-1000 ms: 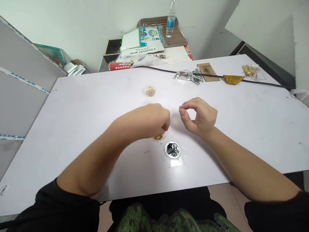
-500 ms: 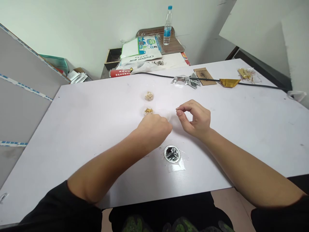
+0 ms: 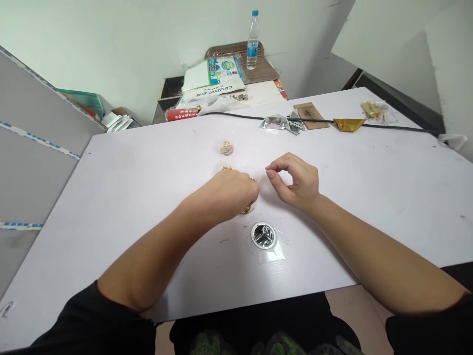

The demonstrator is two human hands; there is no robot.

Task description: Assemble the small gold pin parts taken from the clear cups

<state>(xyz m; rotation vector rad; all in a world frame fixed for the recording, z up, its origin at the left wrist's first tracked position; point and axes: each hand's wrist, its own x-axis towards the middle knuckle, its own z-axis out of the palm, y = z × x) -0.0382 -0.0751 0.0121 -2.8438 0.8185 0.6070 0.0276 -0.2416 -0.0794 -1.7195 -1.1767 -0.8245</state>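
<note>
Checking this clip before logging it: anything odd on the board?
Yes: small gold metal pieces lie scattered around the left hand on the white board, not gathered like the pale tangled clump beyond it, so they look spilled.

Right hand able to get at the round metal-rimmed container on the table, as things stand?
Probably yes. The right hand is close to the round metal-rimmed container, with only bare white tabletop between them. The left hand is beside that path, not blocking it.
</note>
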